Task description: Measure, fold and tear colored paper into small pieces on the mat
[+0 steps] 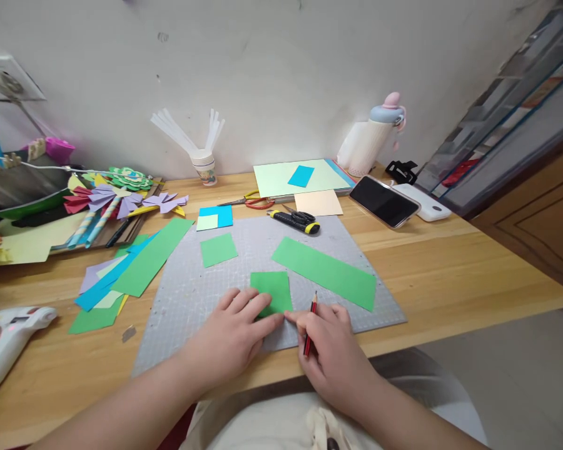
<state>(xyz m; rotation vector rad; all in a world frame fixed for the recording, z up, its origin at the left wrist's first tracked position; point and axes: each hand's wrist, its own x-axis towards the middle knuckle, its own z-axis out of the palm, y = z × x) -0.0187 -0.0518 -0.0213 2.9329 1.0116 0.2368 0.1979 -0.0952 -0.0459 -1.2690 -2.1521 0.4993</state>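
Observation:
A small green paper square [278, 289] lies on the grey cutting mat [178, 306]. My left hand [237, 325] rests over its lower left part, fingers laid out flat and covering that edge. At its lower right corner is my right hand [331, 344], closed around a red and black pencil [311, 325] whose sharpened tip points up and away. The right index fingertip touches the corner, close to the left one. Farther back on the mat sit another green square [219, 250] and, to the right, a long green paper strip [326, 272].
Behind the mat lie a utility knife [294, 222], scissors [303, 215], red-handled pliers [256, 201] and a phone [385, 201]. A paper cup [204, 169] holds white strips. Left are coloured papers [152, 259], paper flowers [115, 199] and a glue gun [12, 344].

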